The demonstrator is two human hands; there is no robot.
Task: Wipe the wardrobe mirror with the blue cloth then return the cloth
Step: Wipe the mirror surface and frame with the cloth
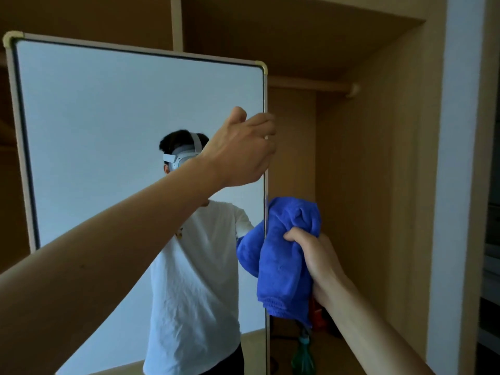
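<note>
The wardrobe mirror [108, 125] is a tall panel with a beige frame, swung out in front of me. My left hand [243, 150] grips the mirror's right edge, fingers curled round the frame. My right hand [313, 261] holds the bunched blue cloth [286, 255] just right of that edge, below my left hand. Part of the cloth touches the frame edge, and its reflection shows in the glass. The mirror reflects a person in a white shirt and a headset.
Behind the mirror lies the open wooden wardrobe [365, 158] with a hanging rail [311, 86] near the top. A green bottle [303, 355] and something red [318, 315] stand low down inside. A white wall edge [454, 185] rises on the right.
</note>
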